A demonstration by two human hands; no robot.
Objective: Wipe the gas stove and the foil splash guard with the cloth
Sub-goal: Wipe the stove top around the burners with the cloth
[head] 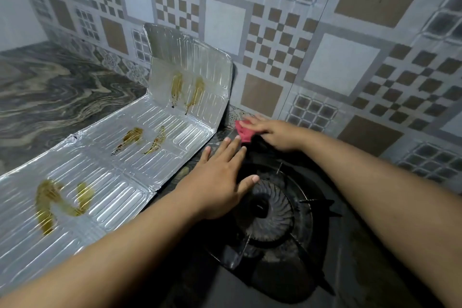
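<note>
Two hands are being used: right hand [272, 134] is pressing the cloth [244, 131] flat at the stove's [275, 210] back-left corner; left hand [220, 182], spread, is being rested beside the splash guard [120, 162], lying leftward.

dim kitchen, bright foil

you're looking at a dim, bluish, slightly soft view. the foil guard [120, 157] catches the most light and glares in streaks along its ribs. the stove [270, 210] sinks into near-black shadow, detail lost. the wall tiles [337, 57] bend and tilt toward the edges from the wide lens.
</note>
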